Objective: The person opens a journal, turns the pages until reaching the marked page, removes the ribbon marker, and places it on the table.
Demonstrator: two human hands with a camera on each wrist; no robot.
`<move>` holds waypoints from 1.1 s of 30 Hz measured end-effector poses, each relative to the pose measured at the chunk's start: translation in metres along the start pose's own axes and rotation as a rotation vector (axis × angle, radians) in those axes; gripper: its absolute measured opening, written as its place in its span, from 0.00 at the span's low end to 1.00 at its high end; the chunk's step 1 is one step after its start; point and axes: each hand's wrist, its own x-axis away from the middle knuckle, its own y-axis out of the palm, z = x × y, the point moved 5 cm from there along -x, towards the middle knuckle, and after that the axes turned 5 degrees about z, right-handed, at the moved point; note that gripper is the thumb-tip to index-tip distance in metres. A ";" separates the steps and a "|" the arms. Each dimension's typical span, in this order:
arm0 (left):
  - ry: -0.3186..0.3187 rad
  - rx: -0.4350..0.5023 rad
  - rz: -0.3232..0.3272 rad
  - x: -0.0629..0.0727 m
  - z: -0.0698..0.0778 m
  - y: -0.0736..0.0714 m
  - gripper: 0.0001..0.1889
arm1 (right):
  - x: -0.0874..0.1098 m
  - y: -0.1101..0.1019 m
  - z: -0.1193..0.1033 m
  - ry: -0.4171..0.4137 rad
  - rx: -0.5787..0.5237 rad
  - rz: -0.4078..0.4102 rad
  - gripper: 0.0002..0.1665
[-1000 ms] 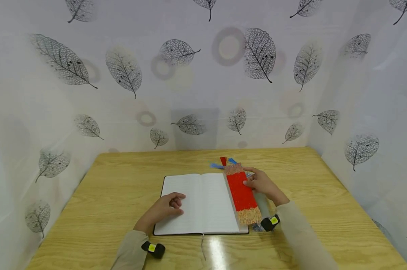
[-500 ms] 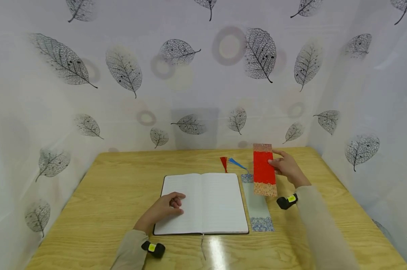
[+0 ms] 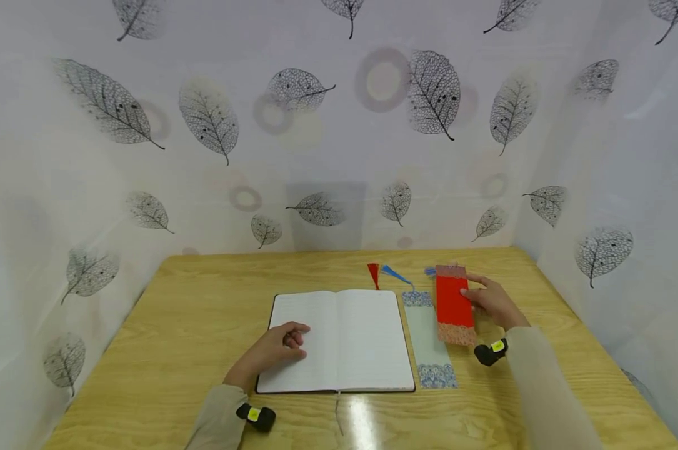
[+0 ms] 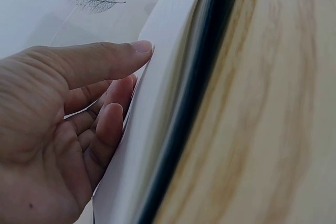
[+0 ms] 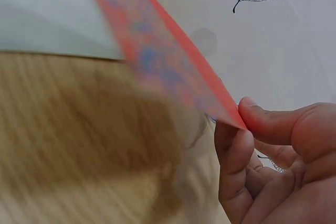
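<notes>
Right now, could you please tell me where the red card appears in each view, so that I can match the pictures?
Head: the red card is right of centre, pinched by the right hand.
Left wrist: not in this picture.
Right wrist: it slants from the top, left of centre, down to the thumb and fingers at lower right.
Shared landmark: the wood-grained table shows in all three.

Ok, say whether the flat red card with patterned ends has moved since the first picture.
Yes: in the head view, the red card has moved right, away from the open white-paged notebook.
</notes>
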 end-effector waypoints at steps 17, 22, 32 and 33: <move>0.008 -0.015 0.008 0.002 0.001 0.000 0.24 | 0.010 0.006 0.028 0.025 0.038 -0.118 0.39; 0.008 -0.022 0.005 0.001 -0.001 0.000 0.24 | 0.011 0.007 0.027 -0.043 0.184 -0.076 0.39; -0.005 -0.060 0.041 0.001 0.001 -0.003 0.24 | 0.013 0.011 0.020 -0.090 0.535 0.026 0.33; -0.010 -0.060 0.044 0.001 0.002 -0.003 0.24 | 0.013 0.011 0.020 -0.080 0.527 0.026 0.33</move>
